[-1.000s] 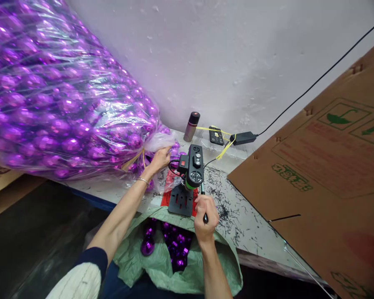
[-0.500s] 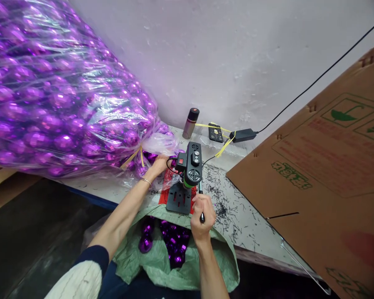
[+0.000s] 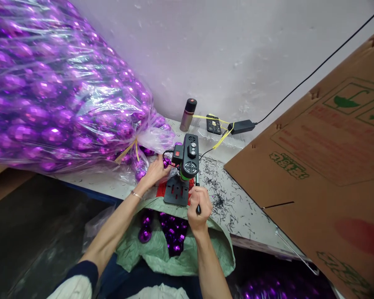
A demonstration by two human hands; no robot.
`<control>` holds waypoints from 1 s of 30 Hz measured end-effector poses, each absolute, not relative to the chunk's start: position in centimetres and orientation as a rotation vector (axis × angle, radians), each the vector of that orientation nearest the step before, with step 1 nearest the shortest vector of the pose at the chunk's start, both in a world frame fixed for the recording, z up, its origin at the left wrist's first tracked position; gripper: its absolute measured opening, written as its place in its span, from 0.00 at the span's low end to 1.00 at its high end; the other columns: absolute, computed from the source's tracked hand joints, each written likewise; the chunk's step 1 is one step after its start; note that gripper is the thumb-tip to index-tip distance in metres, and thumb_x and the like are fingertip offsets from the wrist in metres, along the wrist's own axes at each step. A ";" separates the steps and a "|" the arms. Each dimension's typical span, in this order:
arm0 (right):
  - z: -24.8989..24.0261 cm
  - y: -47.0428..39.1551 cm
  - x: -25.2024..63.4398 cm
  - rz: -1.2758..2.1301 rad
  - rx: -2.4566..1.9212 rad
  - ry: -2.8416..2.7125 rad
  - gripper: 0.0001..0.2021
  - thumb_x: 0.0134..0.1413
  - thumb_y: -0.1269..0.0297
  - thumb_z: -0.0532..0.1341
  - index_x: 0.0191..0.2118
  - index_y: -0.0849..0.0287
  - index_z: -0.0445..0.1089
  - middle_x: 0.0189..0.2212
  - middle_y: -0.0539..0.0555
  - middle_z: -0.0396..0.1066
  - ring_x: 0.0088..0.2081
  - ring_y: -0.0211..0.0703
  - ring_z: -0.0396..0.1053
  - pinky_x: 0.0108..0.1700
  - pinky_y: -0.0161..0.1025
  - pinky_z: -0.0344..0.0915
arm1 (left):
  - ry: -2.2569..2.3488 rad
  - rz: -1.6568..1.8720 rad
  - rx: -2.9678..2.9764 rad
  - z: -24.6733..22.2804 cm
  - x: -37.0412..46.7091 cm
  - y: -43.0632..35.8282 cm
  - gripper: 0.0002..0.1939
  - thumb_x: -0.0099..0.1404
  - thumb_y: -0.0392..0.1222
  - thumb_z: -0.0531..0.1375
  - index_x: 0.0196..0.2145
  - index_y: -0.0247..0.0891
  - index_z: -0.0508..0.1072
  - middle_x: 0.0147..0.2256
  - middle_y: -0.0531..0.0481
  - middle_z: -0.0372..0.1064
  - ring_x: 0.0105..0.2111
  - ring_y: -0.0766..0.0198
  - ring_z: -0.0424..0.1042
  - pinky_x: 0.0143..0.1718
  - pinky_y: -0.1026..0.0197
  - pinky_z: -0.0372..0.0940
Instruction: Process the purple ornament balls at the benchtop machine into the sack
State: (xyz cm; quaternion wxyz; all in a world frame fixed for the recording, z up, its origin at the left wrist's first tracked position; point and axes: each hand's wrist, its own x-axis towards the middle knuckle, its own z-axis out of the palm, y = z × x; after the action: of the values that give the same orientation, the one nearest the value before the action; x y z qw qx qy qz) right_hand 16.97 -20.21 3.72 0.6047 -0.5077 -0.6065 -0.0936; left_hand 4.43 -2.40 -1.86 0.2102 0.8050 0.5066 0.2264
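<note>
Black machine (image 3: pixel 190 156), one, with right hand (image 3: pixel 202 203) tight around its single lever (image 3: pixel 198 209), left hand (image 3: pixel 155 170) at one purple ball (image 3: pixel 166 162), grip unclear.

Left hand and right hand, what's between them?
In the head view, the black machine with its slotted base plate stands between the left hand and right hand.

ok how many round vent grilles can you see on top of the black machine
2: one round black vent grille at the far end of the elongated black machine head, another round black vent grille at its near end. Any on its underside would be hidden.
</note>
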 end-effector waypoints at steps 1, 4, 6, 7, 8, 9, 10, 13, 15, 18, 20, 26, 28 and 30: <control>3.7 -20.2 16.9 -0.216 -1.174 -1.393 0.15 0.65 0.76 0.51 0.28 0.55 0.61 0.26 0.49 0.66 0.29 0.37 0.67 0.31 0.37 0.62 | 1.405 0.579 2.310 -2.1 3.5 -3.2 0.23 0.70 0.49 0.59 0.56 0.32 0.69 0.44 0.35 0.76 0.44 0.47 0.77 0.47 0.51 0.69; 3.8 -20.2 16.8 -0.212 -1.168 -1.364 0.14 0.65 0.76 0.52 0.28 0.55 0.62 0.26 0.49 0.67 0.29 0.37 0.67 0.32 0.37 0.63 | 1.356 0.448 2.514 -2.4 1.8 -4.5 0.24 0.72 0.50 0.56 0.61 0.35 0.67 0.49 0.33 0.73 0.49 0.44 0.74 0.51 0.46 0.67; 3.8 -20.2 16.8 -0.199 -1.169 -1.363 0.15 0.65 0.76 0.51 0.27 0.55 0.62 0.26 0.49 0.67 0.30 0.37 0.67 0.32 0.37 0.64 | 1.364 0.485 2.557 -2.6 1.6 -4.5 0.25 0.72 0.48 0.57 0.63 0.36 0.65 0.55 0.31 0.67 0.52 0.44 0.72 0.53 0.45 0.67; 3.8 -20.2 16.8 -0.194 -1.172 -1.367 0.15 0.65 0.76 0.51 0.27 0.55 0.62 0.26 0.49 0.67 0.30 0.38 0.67 0.33 0.37 0.64 | 1.370 0.519 2.556 -2.7 1.6 -4.2 0.26 0.72 0.47 0.57 0.64 0.36 0.64 0.58 0.31 0.65 0.53 0.45 0.71 0.53 0.46 0.67; 3.8 -20.2 16.9 -0.192 -1.175 -1.371 0.15 0.65 0.76 0.51 0.27 0.55 0.62 0.26 0.49 0.67 0.29 0.38 0.67 0.32 0.38 0.64 | 1.368 0.543 2.550 -2.8 1.7 -3.9 0.25 0.72 0.46 0.57 0.64 0.36 0.64 0.58 0.32 0.64 0.52 0.46 0.71 0.53 0.46 0.68; 3.9 -20.2 16.9 -0.194 -1.178 -1.375 0.15 0.65 0.76 0.51 0.28 0.55 0.62 0.26 0.49 0.67 0.29 0.38 0.67 0.32 0.38 0.63 | 1.354 0.551 2.543 -3.0 1.7 -3.6 0.24 0.72 0.44 0.57 0.63 0.37 0.65 0.57 0.33 0.65 0.52 0.47 0.72 0.53 0.47 0.68; 3.9 -20.3 17.0 -0.198 -1.181 -1.376 0.15 0.65 0.75 0.51 0.28 0.55 0.62 0.26 0.49 0.67 0.29 0.38 0.67 0.32 0.38 0.63 | 1.332 0.549 2.535 -3.1 1.8 -3.3 0.22 0.72 0.43 0.56 0.61 0.37 0.67 0.56 0.34 0.66 0.51 0.48 0.72 0.53 0.47 0.68; 3.9 -20.3 17.0 -0.210 -1.180 -1.376 0.15 0.65 0.76 0.51 0.27 0.55 0.62 0.26 0.49 0.67 0.29 0.38 0.67 0.32 0.38 0.63 | 1.272 0.550 2.517 -3.6 1.8 -2.8 0.19 0.72 0.37 0.54 0.59 0.39 0.69 0.56 0.35 0.67 0.53 0.48 0.73 0.56 0.46 0.68; 3.9 -20.2 16.9 -0.207 -1.175 -1.372 0.15 0.65 0.76 0.51 0.27 0.55 0.62 0.26 0.49 0.67 0.30 0.38 0.68 0.33 0.37 0.64 | 1.269 0.527 2.508 -3.8 1.7 -2.7 0.24 0.68 0.36 0.58 0.61 0.38 0.67 0.61 0.33 0.63 0.58 0.45 0.70 0.59 0.45 0.66; 3.9 -20.2 16.8 -0.197 -1.167 -1.366 0.15 0.65 0.76 0.51 0.28 0.55 0.62 0.26 0.49 0.67 0.30 0.38 0.68 0.33 0.37 0.64 | 1.322 0.424 2.450 -3.7 1.9 -2.7 0.33 0.62 0.34 0.62 0.65 0.36 0.63 0.64 0.29 0.59 0.58 0.42 0.70 0.58 0.44 0.66; 3.9 -20.2 16.9 -0.196 -1.171 -1.367 0.15 0.65 0.76 0.51 0.27 0.55 0.62 0.26 0.49 0.67 0.30 0.38 0.68 0.33 0.38 0.64 | 1.352 0.440 2.364 -3.4 2.1 -2.4 0.32 0.64 0.35 0.61 0.65 0.36 0.62 0.62 0.30 0.61 0.54 0.44 0.73 0.56 0.45 0.68; 4.0 -20.3 17.0 -0.208 -1.175 -1.391 0.15 0.65 0.76 0.51 0.27 0.55 0.62 0.26 0.49 0.67 0.29 0.38 0.68 0.32 0.38 0.63 | 1.310 0.949 1.730 -1.7 0.8 -2.6 0.35 0.62 0.51 0.66 0.62 0.36 0.62 0.55 0.37 0.71 0.54 0.48 0.73 0.56 0.46 0.69; 4.2 -20.3 16.9 -0.204 -1.179 -1.380 0.15 0.65 0.75 0.51 0.27 0.55 0.62 0.26 0.49 0.67 0.29 0.38 0.68 0.32 0.38 0.63 | 1.181 1.028 1.394 -1.2 -0.3 -4.0 0.36 0.61 0.53 0.67 0.62 0.37 0.62 0.52 0.40 0.74 0.46 0.54 0.77 0.50 0.50 0.73; 4.6 -20.2 16.9 -0.195 -1.190 -1.358 0.15 0.66 0.75 0.51 0.27 0.55 0.62 0.25 0.49 0.67 0.29 0.38 0.68 0.32 0.38 0.63 | 1.034 1.020 1.135 -1.1 -1.1 -6.0 0.34 0.62 0.57 0.66 0.59 0.37 0.66 0.48 0.42 0.76 0.39 0.58 0.79 0.44 0.54 0.75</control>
State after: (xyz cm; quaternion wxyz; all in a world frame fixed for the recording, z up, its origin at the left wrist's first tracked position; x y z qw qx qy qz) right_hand 16.86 -20.23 4.56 0.6153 -0.5163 -0.5897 -0.0845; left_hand -1.09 -5.99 -1.07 0.6045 0.4905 0.4467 0.4410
